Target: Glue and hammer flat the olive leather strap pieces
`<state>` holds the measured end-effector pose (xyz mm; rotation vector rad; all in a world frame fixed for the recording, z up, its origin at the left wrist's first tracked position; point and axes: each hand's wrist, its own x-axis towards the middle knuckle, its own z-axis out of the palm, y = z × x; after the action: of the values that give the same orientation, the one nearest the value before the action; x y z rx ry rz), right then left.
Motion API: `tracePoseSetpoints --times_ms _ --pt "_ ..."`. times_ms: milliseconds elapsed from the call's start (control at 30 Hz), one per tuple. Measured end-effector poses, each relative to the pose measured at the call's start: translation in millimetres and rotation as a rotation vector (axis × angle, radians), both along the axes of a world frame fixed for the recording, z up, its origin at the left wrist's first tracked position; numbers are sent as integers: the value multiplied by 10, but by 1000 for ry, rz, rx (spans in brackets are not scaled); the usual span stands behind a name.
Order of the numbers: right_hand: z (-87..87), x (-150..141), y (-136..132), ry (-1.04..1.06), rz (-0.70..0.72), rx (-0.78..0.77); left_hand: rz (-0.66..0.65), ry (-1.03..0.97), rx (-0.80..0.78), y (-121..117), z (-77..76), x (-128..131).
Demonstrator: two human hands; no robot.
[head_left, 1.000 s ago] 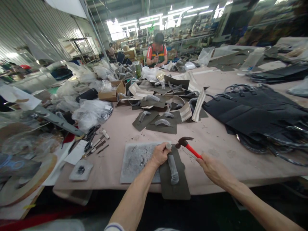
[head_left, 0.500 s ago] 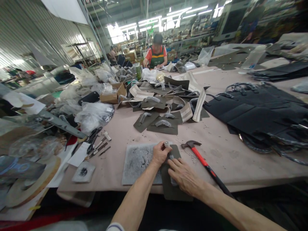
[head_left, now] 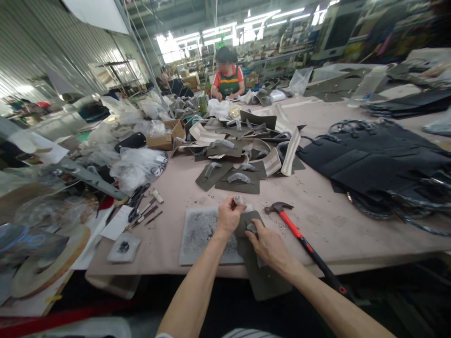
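Note:
My left hand point(head_left: 229, 217) is closed around a small pale cylinder with a shiny top point(head_left: 238, 200), held above the edge of a scuffed grey slab point(head_left: 197, 234). My right hand point(head_left: 269, 244) has thumb and fingers closed on the plastic-wrapped handle of a dark olive panel point(head_left: 269, 284). That panel lies partly over the slab's right side, and its lower end juts past the table edge. Right of it rests a claw hammer point(head_left: 292, 225) with a red and black handle.
Similar panels with wrapped handles point(head_left: 237, 180) lie in a pile ahead. Black bag pieces point(head_left: 369, 164) are stacked on the right. Scissors point(head_left: 137, 202), thin tools and plastic bags point(head_left: 137, 166) crowd the left. A person point(head_left: 228, 80) sits across the table.
My left hand has moved slightly up and left with the small cylinder, away from the handle. My right hand has shifted right, and the olive panel has turned and slid toward me.

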<state>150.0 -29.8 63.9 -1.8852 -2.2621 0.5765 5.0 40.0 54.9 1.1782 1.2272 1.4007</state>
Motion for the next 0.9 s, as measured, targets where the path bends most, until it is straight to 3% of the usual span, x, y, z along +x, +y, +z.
tracePoseSetpoints --times_ms 100,233,367,467,567,633,767,900 --pt "-110 -16 14 69 -49 -49 -24 -22 -94 -21 -391 79" --pt "-128 -61 1 166 -80 -125 -62 -18 -114 -66 -585 75" --pt "-176 17 -94 343 -103 -146 -122 -40 -89 -111 -582 20" --pt "-245 280 -118 377 -233 -13 -168 -25 -84 -136 -549 10" --pt "-319 665 -57 142 -332 227 -190 6 -94 -149 -520 22" --pt "-378 907 -10 -62 -335 290 -192 36 -101 -150 -504 29" --pt "-524 1190 13 -296 -269 153 -193 81 -101 -141 -487 30" --pt "-586 1230 57 -277 -255 17 -194 137 -95 -146 -489 31"
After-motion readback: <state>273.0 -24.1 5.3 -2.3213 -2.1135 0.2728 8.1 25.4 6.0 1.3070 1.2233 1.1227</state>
